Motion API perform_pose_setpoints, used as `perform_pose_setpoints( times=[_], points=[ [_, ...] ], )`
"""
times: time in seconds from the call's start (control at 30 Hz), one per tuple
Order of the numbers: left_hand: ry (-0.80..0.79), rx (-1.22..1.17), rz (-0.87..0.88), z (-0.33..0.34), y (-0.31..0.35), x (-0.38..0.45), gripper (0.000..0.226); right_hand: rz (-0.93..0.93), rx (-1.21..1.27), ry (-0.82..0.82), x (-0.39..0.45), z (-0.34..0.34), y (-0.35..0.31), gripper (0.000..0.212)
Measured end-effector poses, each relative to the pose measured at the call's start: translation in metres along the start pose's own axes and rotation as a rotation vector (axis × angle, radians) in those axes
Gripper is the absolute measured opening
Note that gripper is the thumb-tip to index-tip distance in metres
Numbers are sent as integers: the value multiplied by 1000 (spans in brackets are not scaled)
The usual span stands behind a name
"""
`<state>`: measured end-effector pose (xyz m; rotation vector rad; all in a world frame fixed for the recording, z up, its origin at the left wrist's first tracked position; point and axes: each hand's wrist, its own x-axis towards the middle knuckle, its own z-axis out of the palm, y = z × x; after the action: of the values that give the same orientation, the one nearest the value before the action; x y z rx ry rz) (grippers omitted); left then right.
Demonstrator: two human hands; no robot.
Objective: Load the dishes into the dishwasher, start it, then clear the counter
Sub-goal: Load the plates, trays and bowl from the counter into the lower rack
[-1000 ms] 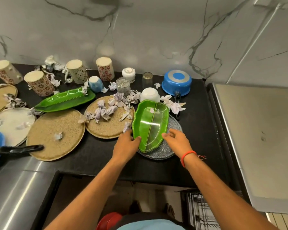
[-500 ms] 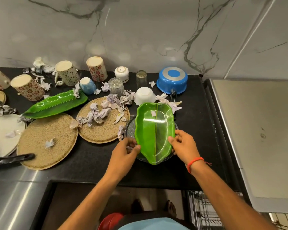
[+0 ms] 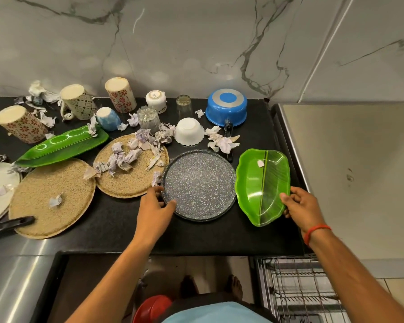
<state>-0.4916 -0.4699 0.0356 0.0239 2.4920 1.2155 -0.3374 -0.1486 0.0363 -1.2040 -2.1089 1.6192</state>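
I am holding the green leaf tray point(image 3: 262, 186) in my right hand point(image 3: 300, 207). My fingers are curling around its right edge, and the tray is sitting just beside the speckled round plate point(image 3: 200, 185), near the right end of the black bench point(image 3: 107, 220). My left hand point(image 3: 153, 207) is pinching the near-left rim of the speckled plate, thumb on top.

A little scrap of paper point(image 3: 260, 163) is lying inside the green tray. If I am tipping the tray on the way down, that scrap could be sliding off onto the floor or into the dishwasher rack point(image 3: 296, 290). I am only gripping the tray by one edge, so it could be wobbling or slipping out.

The speckled plate looks flat and low, so my left grip could be slipping off its thin rim. A crumpled paper point(image 3: 156, 177) is touching its left side and could be getting dragged along.

The front edge of the bench is close to both hands. The rack is open below on my right, with clear room to go down. Behind the plate, the white bowl point(image 3: 189, 131) and the blue pot point(image 3: 226, 107) are crowding in, so I should be pulling toward me, not pushing back.
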Motion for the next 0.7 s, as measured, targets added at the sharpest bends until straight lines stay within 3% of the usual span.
perform_pose_setpoints(
  times=[0.17,0.5,0.6,0.7],
  points=[
    [85,307,0,-1,6,5,41,38,-1,-8,8,-2,11,15],
    [165,384,47,-9,13,5,37,50,-176,-46,11,-10,11,12],
    [136,312,18,-11,9,9,43,13,-294,4,13,-10,11,17],
    [100,28,-64,-13,9,11,44,-28,-385,42,11,-8,10,20]
  ],
)
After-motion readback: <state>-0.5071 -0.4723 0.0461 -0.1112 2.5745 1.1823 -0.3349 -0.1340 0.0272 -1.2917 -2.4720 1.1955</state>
